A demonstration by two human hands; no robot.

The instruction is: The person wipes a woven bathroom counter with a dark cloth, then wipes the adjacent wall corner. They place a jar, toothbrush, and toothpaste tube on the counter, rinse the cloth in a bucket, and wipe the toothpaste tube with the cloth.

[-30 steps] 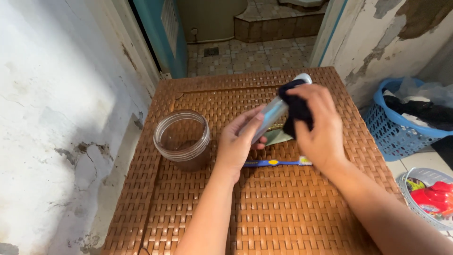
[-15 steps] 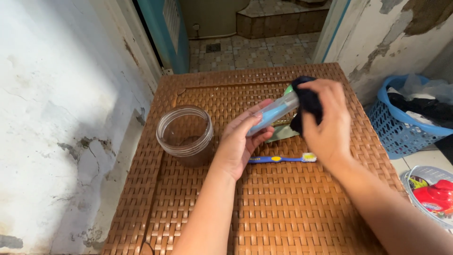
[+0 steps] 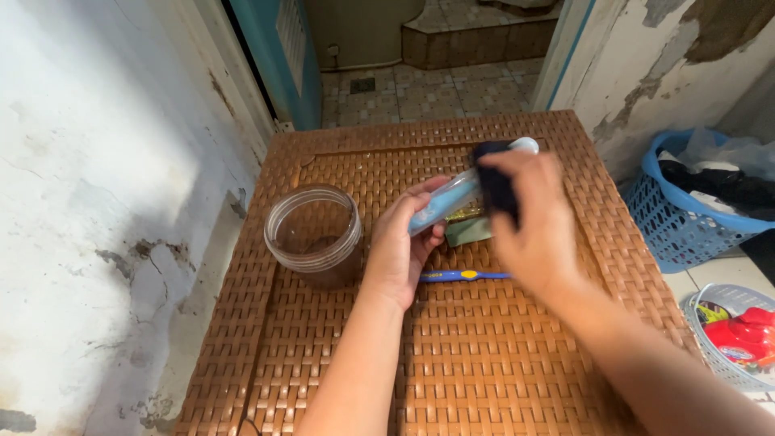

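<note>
My left hand [image 3: 401, 246] grips the lower end of a light blue tube [image 3: 444, 204] with a white cap, held tilted above the brown woven tabletop [image 3: 452, 355]. My right hand [image 3: 529, 226] is blurred and presses a dark cloth [image 3: 494, 182] around the tube's upper part. Under the hands lie a blue and yellow toothbrush [image 3: 464, 276] and a small green packet [image 3: 468, 231].
A clear plastic jar [image 3: 313, 236] without a lid stands left of my hands. A blue laundry basket [image 3: 686, 214] with dark clothes sits at the right, a wire basket with a red bottle [image 3: 747, 339] below it. Peeling walls flank the table; a tiled floor lies beyond.
My right hand with the cloth slid down the tube toward my left hand, uncovering the white cap. The left hand stayed almost in place.
</note>
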